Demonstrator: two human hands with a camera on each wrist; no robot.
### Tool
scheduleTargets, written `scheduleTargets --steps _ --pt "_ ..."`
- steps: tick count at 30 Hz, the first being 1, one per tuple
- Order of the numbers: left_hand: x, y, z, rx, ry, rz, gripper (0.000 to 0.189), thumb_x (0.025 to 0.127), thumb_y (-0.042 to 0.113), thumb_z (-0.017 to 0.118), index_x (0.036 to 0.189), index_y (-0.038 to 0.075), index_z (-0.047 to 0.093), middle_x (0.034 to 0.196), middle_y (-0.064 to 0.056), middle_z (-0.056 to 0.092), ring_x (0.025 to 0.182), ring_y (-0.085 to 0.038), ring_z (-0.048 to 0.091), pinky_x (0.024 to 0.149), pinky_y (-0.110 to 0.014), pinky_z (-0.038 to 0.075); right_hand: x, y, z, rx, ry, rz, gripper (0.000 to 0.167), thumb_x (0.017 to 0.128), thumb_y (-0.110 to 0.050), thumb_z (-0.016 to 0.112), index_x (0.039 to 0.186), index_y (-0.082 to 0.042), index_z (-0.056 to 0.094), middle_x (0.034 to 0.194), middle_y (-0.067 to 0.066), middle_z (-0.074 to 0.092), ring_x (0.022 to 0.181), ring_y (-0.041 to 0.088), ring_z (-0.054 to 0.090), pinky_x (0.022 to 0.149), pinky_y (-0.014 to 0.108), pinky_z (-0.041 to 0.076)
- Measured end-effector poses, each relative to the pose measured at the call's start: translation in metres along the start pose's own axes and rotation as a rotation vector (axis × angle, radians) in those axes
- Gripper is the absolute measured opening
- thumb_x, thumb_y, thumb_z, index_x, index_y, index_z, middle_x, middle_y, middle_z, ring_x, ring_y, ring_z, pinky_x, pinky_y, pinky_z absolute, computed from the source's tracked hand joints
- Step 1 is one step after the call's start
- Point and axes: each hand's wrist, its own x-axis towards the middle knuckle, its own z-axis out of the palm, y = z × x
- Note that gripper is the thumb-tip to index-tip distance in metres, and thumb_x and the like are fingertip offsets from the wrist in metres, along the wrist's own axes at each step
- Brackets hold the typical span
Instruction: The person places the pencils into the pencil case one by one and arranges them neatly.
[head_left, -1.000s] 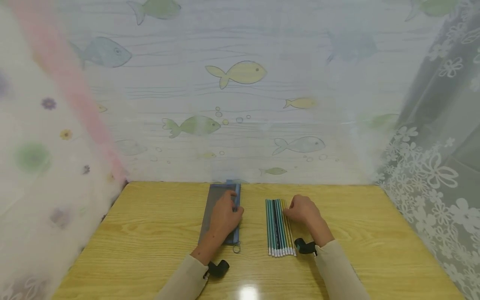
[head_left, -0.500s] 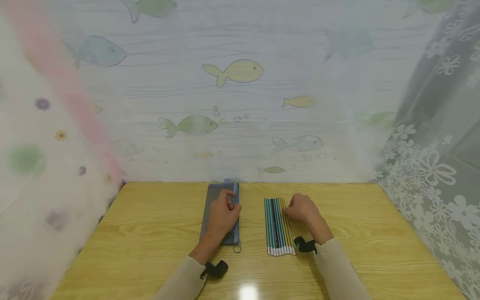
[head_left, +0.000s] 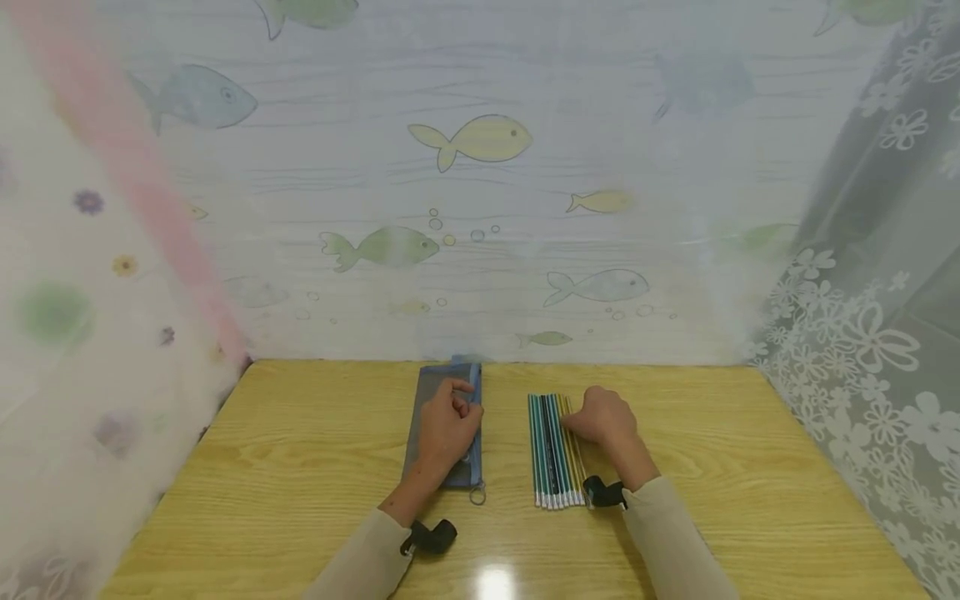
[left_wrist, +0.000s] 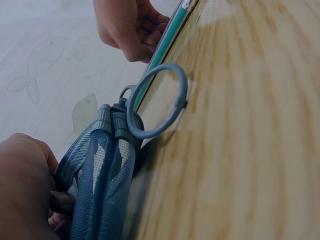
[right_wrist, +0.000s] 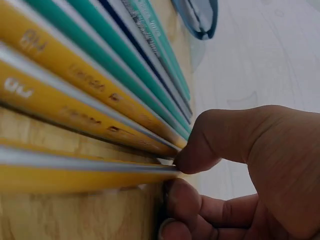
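My left hand [head_left: 446, 425] is over a blue mesh zip pouch [head_left: 420, 421], its curled fingers gripping the zip-side edge. In the left wrist view the pouch [left_wrist: 102, 185] bulges at that edge, and a grey pull ring [left_wrist: 185, 95] hangs from its near end. To the right, a row of pencils [head_left: 551, 454] in green, dark and yellow lies side by side, white erasers towards me. My right hand [head_left: 606, 417] pinches the far part of the outermost yellow pencil [right_wrist: 90, 172] between thumb and fingers. A narrow gap separates that pencil from the others.
Everything lies on a wood-grain table [head_left: 300, 467]. Behind it rises a fish-print sheet [head_left: 480, 267], close to the pouch's far end. Flowered sheets flank both sides. A black wrist camera [head_left: 433, 537] sits at the left cuff, another [head_left: 603, 492] beside the pencils' eraser ends.
My left thumb and fingers have drawn together slightly at the pouch's edge. The right hand has shifted a little to the left and stays at the yellow pencil.
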Motion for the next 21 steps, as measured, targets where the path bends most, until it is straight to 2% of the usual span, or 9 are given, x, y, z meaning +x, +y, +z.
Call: scheduleTargets --steps 10,14,21 --pt "0.000 0.002 0.002 -0.028 0.005 0.046 0.024 0.094 0.000 0.064 0.117 -0.002 0.068 0.066 0.002 0.058 0.042 -0.006 0.039 0.045 -0.026 0.036 0.001 0.005 -0.003 -0.006 0.009 -0.017 0.037 0.084 -0.035 0.078 0.073 -0.008 0.055 0.069 0.003 0.049 0.060 0.020 0.048 0.051 0.033 0.036" --pt "-0.001 0.003 0.002 -0.033 0.002 0.045 0.023 0.094 0.000 0.065 0.117 -0.002 0.068 0.068 0.001 0.059 0.042 -0.006 0.039 0.045 -0.025 0.036 -0.003 0.003 -0.008 0.010 0.020 -0.043 0.040 0.084 -0.034 0.078 0.066 -0.011 0.051 0.064 0.001 0.045 0.057 0.017 0.044 0.050 0.031 0.034" --pt "-0.001 0.003 0.000 -0.032 0.006 0.010 0.023 0.093 0.002 0.065 0.116 0.000 0.069 0.068 0.001 0.060 0.042 -0.006 0.041 0.044 -0.026 0.038 -0.005 -0.004 -0.016 0.111 0.028 -0.085 0.048 0.086 -0.028 0.074 0.048 -0.016 0.048 0.047 -0.008 0.036 0.047 0.010 0.032 0.046 0.026 0.026"
